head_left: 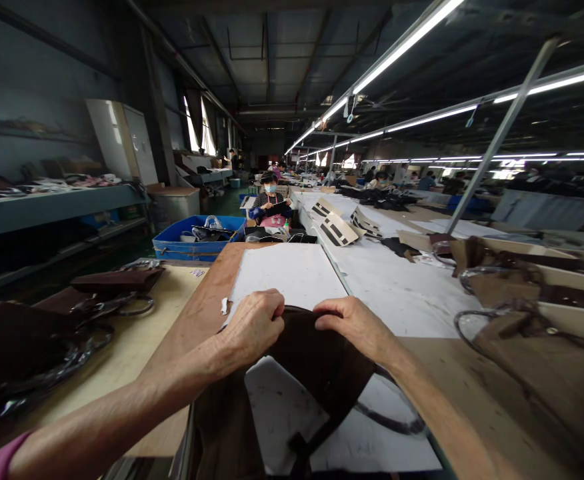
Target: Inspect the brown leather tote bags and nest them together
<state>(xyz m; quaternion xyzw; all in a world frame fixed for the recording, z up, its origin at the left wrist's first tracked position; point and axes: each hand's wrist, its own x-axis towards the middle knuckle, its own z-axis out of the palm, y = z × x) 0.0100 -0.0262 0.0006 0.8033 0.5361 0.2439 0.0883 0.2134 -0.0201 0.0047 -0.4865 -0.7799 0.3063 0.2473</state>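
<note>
In front of me is a dark brown bag [317, 360], its curved upper edge facing away from me. My left hand [255, 327] is closed on that edge, fingers curled into a fist. My right hand [357, 327] pinches the same edge farther right, thumb and fingers bent over it. A plastic-wrapped handle [392, 420] loops out below my right forearm. Beneath the bag lies white paper [287, 413]; a dark strap [322, 433] crosses over it. The bag's lower part runs out of view.
Brown bags [17, 340] with wrapped handles lie on the left table; more bags [527, 353] stand at right. Ahead are a white sheet [292, 267], cut pattern cards [339, 230], a blue bin [197, 250] and a seated co-worker [272, 203]. A metal post [502, 133] rises at right.
</note>
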